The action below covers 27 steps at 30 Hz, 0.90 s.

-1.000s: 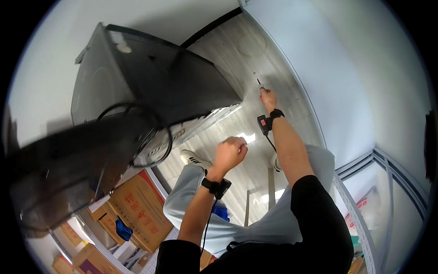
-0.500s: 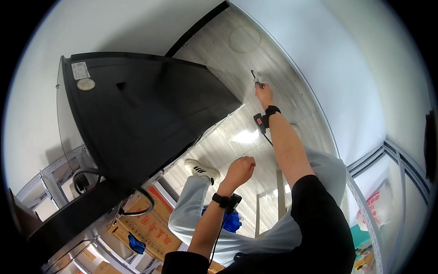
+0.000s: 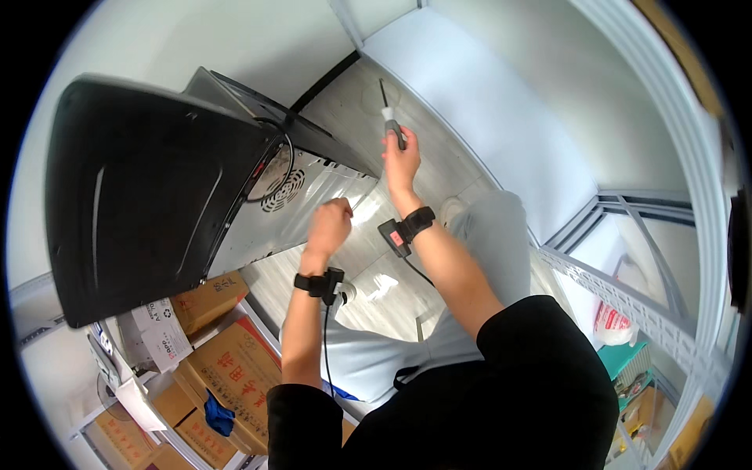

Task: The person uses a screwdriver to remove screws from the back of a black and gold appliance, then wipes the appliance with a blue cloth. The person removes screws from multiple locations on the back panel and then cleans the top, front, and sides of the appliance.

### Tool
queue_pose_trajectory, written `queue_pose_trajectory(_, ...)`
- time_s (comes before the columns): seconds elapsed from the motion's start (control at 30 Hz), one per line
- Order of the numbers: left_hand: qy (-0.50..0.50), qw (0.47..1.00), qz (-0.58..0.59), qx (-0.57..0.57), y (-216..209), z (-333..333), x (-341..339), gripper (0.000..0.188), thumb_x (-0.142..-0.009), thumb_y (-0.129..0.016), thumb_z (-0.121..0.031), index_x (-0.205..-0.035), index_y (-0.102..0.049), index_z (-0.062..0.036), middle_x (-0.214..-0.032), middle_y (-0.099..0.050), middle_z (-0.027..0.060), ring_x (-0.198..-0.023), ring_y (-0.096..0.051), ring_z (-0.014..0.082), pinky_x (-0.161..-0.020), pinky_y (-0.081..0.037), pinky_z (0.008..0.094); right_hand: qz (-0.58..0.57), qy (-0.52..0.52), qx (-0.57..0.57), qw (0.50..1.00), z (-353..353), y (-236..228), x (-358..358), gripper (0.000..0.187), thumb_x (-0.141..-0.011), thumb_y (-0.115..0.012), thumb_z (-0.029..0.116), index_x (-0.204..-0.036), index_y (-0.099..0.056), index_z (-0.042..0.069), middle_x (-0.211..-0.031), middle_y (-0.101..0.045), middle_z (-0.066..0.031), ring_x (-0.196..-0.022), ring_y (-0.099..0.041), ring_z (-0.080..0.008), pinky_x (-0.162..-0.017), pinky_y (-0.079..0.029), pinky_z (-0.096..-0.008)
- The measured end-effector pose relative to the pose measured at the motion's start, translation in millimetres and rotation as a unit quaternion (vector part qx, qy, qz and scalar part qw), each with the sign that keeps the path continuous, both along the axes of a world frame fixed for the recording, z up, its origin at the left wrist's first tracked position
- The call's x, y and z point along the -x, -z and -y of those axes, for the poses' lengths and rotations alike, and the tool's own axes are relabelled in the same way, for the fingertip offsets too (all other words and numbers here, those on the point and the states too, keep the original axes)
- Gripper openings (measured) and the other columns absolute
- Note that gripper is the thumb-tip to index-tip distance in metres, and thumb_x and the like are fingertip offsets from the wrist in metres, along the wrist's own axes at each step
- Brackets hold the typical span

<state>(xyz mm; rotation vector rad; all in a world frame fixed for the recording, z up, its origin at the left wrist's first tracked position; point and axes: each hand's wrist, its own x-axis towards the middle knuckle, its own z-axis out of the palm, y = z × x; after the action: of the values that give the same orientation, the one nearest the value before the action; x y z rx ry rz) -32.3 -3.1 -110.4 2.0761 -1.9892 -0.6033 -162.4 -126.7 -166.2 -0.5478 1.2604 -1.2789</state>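
My right hand (image 3: 401,157) is closed round the grey and white handle of a screwdriver (image 3: 391,121), whose thin dark shaft points away over the floor. To its left, my left hand (image 3: 329,227) is curled closed in front of the bare metal face (image 3: 309,204) of a large black appliance. Whatever its fingers may hold is too blurred and hidden to make out. The appliance's black panel (image 3: 157,196) has raised ridges and stands tilted at the left. A round vent grille (image 3: 283,190) shows in the metal face, with a black cable (image 3: 291,160) looping past it.
Cardboard boxes (image 3: 235,376) sit on shelving at the lower left, with a dark blue cloth or bag (image 3: 218,415) on one. A pale low wall (image 3: 486,117) runs along the right. Beyond it are a grey metal frame (image 3: 611,290) and a green bin (image 3: 623,360).
The appliance's metal face with its vent and cable has come into view. My left hand has moved up beside it. My right hand still grips the screwdriver, now farther left in the picture.
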Motion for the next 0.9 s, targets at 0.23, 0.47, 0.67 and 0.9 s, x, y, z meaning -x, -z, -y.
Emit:
queue_pose_trajectory(0.23, -0.067, 0.924, -0.340, 0.164, -187.5, -43.9, 15.6, 0.020, -0.092, -0.044, 0.002, -0.101, -0.062, 0.0036, -0.100, -0.069, 0.0141, -0.093, -0.067, 0.0243, -0.087, -0.052, 0.0334, 0.106, -0.038, 0.281, 0.953, -103.4, -182.0, 38.5, 0.035, -0.096, -0.060, 0.015, -0.127, -0.051, 0.003, -0.088, -0.066, -0.0062, -0.061, -0.051, -0.0047, -0.054, -0.042, -0.0208)
queue_pose_trajectory(0.47, -0.160, 0.667, -0.686, 0.243, -293.0, -97.8, -10.4, 0.043, -0.102, -0.043, -0.016, -0.137, -0.041, 0.0106, -0.138, -0.046, 0.0323, -0.127, -0.050, 0.0399, -0.112, -0.040, 0.0480, 0.189, -0.257, 0.313, 0.895, -200.0, -230.5, 54.7, 0.035, -0.094, -0.060, 0.010, -0.128, -0.053, 0.001, -0.088, -0.065, -0.0051, -0.064, -0.052, -0.0047, -0.055, -0.041, -0.0197)
queue_pose_trajectory(0.67, -0.171, 0.574, -0.761, 0.250, -299.7, -150.7, -18.5, 0.043, -0.106, -0.034, -0.020, -0.131, -0.043, 0.0134, -0.134, -0.049, 0.0334, -0.125, -0.052, 0.0420, -0.107, -0.046, 0.0480, 0.160, -0.342, 0.341, 0.861, -248.3, -239.7, 51.6, 0.033, -0.094, -0.059, 0.009, -0.125, -0.055, -0.001, -0.087, -0.064, -0.0067, -0.062, -0.052, -0.0046, -0.053, -0.040, -0.0195)
queue_pose_trajectory(0.9, -0.202, 0.548, -0.738, 0.337, -298.8, -171.8, -29.5, 0.031, -0.100, -0.051, -0.008, -0.126, -0.050, 0.0090, -0.129, -0.056, 0.0243, -0.120, -0.057, 0.0355, -0.104, -0.050, 0.0454, 0.145, -0.387, 0.345, 0.843, -253.6, -241.6, 37.4, 0.032, -0.094, -0.059, 0.010, -0.123, -0.057, -0.002, -0.086, -0.065, -0.0070, -0.061, -0.050, -0.0040, -0.053, -0.039, -0.0198)
